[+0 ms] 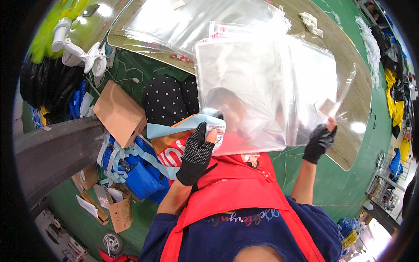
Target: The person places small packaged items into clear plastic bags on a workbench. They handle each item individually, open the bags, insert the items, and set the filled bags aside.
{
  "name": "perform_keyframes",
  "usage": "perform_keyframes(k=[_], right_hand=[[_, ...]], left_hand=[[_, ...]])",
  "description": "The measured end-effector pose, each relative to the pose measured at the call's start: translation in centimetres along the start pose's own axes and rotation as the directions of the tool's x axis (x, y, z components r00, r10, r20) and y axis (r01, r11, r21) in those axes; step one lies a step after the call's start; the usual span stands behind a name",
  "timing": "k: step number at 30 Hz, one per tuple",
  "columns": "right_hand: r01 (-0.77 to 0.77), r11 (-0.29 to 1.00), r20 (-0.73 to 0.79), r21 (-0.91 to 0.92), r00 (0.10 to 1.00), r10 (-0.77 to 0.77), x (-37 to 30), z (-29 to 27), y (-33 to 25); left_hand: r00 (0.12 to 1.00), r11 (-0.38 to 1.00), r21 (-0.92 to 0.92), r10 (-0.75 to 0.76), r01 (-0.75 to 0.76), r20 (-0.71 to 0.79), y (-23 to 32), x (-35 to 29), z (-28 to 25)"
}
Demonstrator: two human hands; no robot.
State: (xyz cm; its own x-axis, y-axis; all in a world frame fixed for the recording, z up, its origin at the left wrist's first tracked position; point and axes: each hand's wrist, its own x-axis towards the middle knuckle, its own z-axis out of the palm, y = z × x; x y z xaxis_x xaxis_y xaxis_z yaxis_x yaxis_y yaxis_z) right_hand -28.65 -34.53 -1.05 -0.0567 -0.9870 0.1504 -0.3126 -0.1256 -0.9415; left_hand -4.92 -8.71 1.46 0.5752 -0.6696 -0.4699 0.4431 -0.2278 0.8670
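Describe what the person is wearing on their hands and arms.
Both hands wear black knit gloves: the left hand has small white grip dots across the back, and the right hand shows the same dotted pattern. The gloves look fingerless, with the fingertips left uncovered. The forearms are bare; dark blue sleeves are pushed up to about the elbows. A red apron covers the front.

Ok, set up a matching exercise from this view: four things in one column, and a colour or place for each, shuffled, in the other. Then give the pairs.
Things:
1. clear plastic bag
2. dotted cushion
3. cardboard box
4. white fan

Descriptions:
A. brown, left of the cushion
B. black with white dots
C. far left, beside the black bags
D. held up by the left hand and right hand

Pairs: 1-D, 2-B, 3-A, 4-C
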Motion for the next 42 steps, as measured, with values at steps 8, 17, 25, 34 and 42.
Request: perform_keyframes(k=[8, 17, 25, 34, 42], right_hand=[[0.702, 0.699, 0.553, -0.138, 0.64, -0.534, -7.7, 5.0, -9.9], [0.455, 0.785, 0.845, 0.42, 0.118, -0.521, -9.8, 10.4, -11.9], [0.528, 0.774, 0.819, 0.35, 0.229, -0.526, -10.8, 10.7, -10.9], [0.074, 0.936, 0.911, 0.344, 0.217, -0.352, -10.4, 10.8, -10.8], [0.089, 0.945, 0.939, 0.316, 0.114, -0.325, -10.2, 11.4, -10.9]], left_hand=[[0.995, 0.997, -0.058, -0.05, 0.056, 0.091, 2.4, -1.7, 1.0], [0.991, 0.898, 0.435, 0.003, -0.061, 0.133, 3.9, -4.6, -0.7], [0.963, 0.779, 0.57, 0.178, -0.263, 0.202, 3.1, -4.6, -1.5], [0.985, 0.835, 0.533, 0.059, -0.138, 0.164, 1.8, -4.7, -1.6], [0.984, 0.874, 0.484, -0.06, -0.029, 0.167, 2.5, -4.8, -1.8]])
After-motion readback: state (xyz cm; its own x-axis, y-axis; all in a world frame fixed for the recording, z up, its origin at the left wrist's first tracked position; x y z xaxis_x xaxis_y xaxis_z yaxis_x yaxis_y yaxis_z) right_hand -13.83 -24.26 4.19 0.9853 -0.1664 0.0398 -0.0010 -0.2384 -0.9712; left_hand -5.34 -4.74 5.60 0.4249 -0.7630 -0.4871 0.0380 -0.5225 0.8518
